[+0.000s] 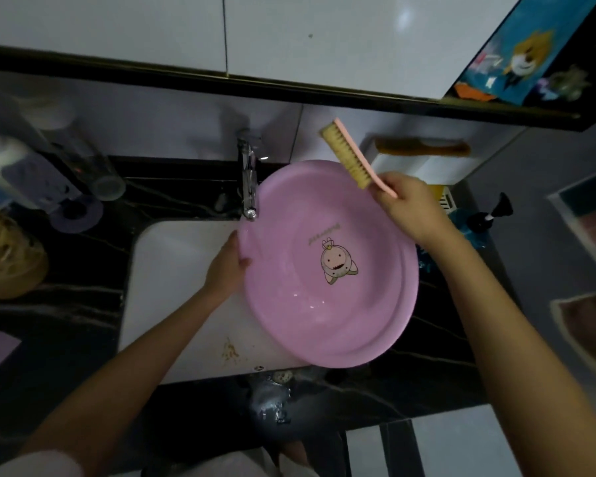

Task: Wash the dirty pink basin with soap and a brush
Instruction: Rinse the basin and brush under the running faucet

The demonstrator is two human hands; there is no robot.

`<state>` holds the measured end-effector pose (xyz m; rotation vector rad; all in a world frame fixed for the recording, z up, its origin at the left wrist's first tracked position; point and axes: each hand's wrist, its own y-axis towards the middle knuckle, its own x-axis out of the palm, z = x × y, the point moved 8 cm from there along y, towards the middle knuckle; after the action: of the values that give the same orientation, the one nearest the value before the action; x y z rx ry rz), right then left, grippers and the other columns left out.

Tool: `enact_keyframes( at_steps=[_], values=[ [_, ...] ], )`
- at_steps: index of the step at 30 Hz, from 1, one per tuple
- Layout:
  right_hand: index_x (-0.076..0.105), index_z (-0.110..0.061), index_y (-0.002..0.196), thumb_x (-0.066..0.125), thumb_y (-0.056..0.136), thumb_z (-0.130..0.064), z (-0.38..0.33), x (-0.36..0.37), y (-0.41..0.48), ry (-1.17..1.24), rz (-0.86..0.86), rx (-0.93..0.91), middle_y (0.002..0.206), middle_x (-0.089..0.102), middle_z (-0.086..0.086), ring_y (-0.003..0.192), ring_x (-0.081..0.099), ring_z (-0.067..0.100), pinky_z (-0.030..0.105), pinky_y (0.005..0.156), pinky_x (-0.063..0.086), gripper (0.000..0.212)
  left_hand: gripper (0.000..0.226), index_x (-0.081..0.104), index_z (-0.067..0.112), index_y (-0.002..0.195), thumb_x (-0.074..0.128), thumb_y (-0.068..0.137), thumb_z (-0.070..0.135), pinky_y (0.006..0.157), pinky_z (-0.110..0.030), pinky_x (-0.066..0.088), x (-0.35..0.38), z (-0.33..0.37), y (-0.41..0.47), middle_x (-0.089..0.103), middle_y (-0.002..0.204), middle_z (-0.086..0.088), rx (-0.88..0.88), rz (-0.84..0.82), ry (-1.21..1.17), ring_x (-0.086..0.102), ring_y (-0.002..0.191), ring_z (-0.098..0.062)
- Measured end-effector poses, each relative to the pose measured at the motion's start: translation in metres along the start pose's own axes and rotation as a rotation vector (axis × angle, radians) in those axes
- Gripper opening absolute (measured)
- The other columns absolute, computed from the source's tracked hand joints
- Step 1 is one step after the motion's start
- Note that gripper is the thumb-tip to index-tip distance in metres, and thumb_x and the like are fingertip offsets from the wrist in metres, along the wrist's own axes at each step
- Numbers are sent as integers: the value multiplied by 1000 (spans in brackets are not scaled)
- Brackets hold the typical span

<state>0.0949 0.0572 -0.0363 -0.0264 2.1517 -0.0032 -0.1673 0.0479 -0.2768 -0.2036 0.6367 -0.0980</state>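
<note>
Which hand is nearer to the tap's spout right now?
Left. The left hand holds the pink basin by its rim, just beside the tap; the right hand, holding the brush, is across the basin.

left hand partly behind basin, bottles blurred

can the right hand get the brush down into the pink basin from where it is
Probably yes. The right hand grips the brush just above the far rim of the pink basin. The left hand holds its left rim, the inside faces up, and nothing lies between the bristles and it.
</note>
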Motion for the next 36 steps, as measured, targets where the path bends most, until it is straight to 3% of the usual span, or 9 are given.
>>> enact_keyframes(
  at_steps=[4,7,11,15,17,20,25,30,36],
  values=[
    [60,-28,73,65,87,-18,6,-4,-45,233,142,18,62,57,-6,59,52,12,34,59,46,18,56,32,5,142,49,89,0,95,-39,41,-5,31,1,40,135,-21,46,194,7,47,117,-33],
    [70,-17,92,66,86,-12,6,8,-76,334,244,44,64,64,-18,59,57,-1,22,56,49,8,69,25,-3,143,53,80,-5,106,-46,36,12,47,-7,32,144,-27,69,317,127,38,128,-41],
    [68,1,100,65,83,-3,-5,24,-100,354,312,-18,68,62,-29,62,59,-7,8,55,43,18,76,1,2,149,47,94,28,116,-36,-4,92,56,-33,-4,157,-20,113,5,301,-2,145,-33],
    [69,2,95,64,83,-13,-13,25,-109,356,371,-77,66,61,-30,57,59,-5,10,49,43,20,69,-11,5,148,28,99,34,113,-39,-17,161,56,-81,-19,155,-14,7,-261,347,-19,143,-27],
    [70,-2,94,62,83,-26,-21,20,-109,368,390,-90,66,62,-30,58,60,-5,10,49,44,27,66,-8,9,149,27,99,34,112,-41,-16,179,63,-98,-14,158,-9,21,-389,326,-17,144,-21],
    [65,-25,82,70,82,-7,-20,10,-110,425,437,-71,64,61,-30,58,59,-7,6,52,44,19,67,-7,12,150,28,99,38,111,-41,-18,166,66,-98,-15,158,-7,76,-444,357,-17,144,-20],
    [53,-20,60,66,84,-1,5,6,-127,648,640,103,51,57,-14,50,53,-3,11,53,45,33,76,-10,4,148,36,96,35,112,-37,-20,95,43,-61,-16,156,-15,226,-176,552,-15,144,-26],
    [60,-28,68,69,82,-14,13,42,-154,728,732,173,59,61,-12,55,58,4,20,57,52,22,78,0,-1,148,45,89,25,111,-40,-25,49,28,-29,18,154,-20,224,-25,853,16,144,-30],
    [61,-7,102,68,81,-27,21,65,-171,731,832,228,81,68,-11,77,66,8,25,70,55,30,66,-19,0,143,23,98,23,115,-41,-13,92,34,-54,-15,155,-18,73,-113,694,-9,145,-29]
  ],
)
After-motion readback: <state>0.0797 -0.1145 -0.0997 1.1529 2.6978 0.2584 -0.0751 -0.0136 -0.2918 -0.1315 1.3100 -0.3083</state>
